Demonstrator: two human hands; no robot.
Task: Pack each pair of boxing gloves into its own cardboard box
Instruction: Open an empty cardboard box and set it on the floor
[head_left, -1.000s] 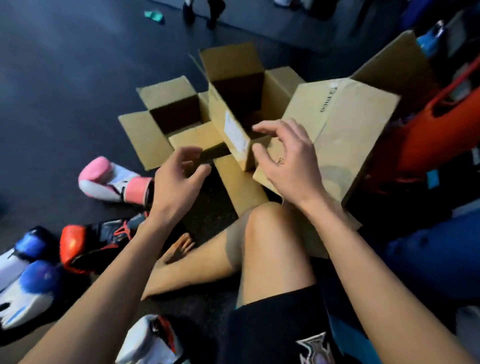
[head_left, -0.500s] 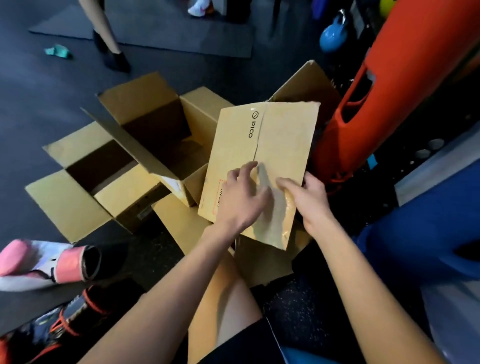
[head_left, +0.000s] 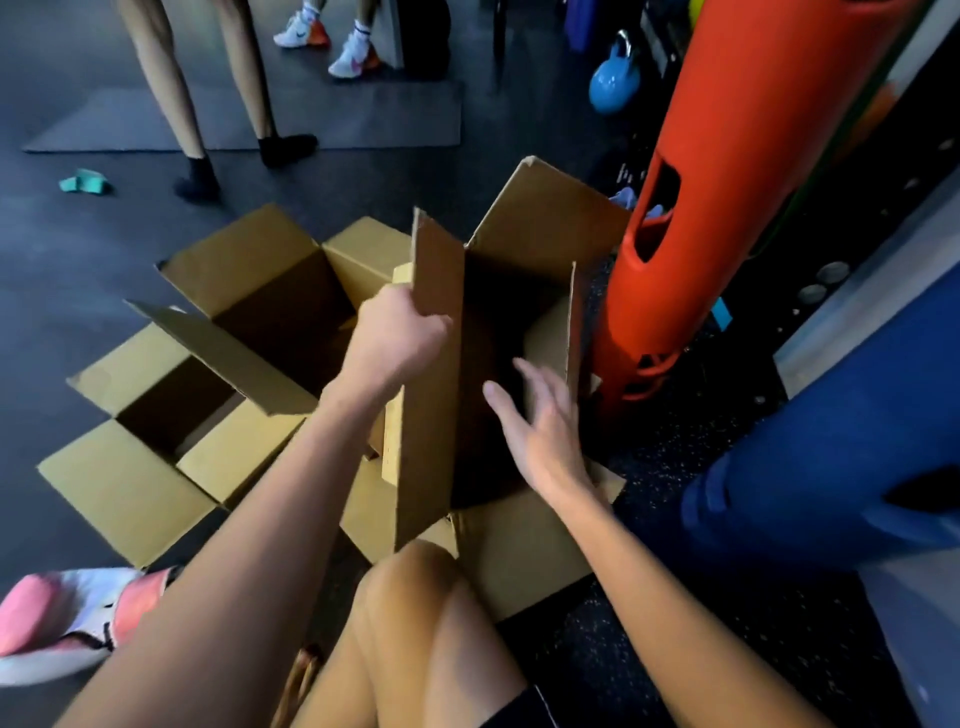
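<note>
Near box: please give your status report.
Left hand grips flap of near box; right hand open at its mouth. Pink glove on floor. Orange bag close beside.

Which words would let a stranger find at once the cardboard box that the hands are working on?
Start at the tall orange cylinder on the right. The cardboard box stands directly beside it. Unlike the two open boxes to its left, the left hand grips its flap.

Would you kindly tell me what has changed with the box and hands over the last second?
The box, bottom-up half a second ago, was turned open side up. The left hand now grips its flap; the right hand let go and reaches, open, into it. The other boxes and pink glove stayed put.
</note>
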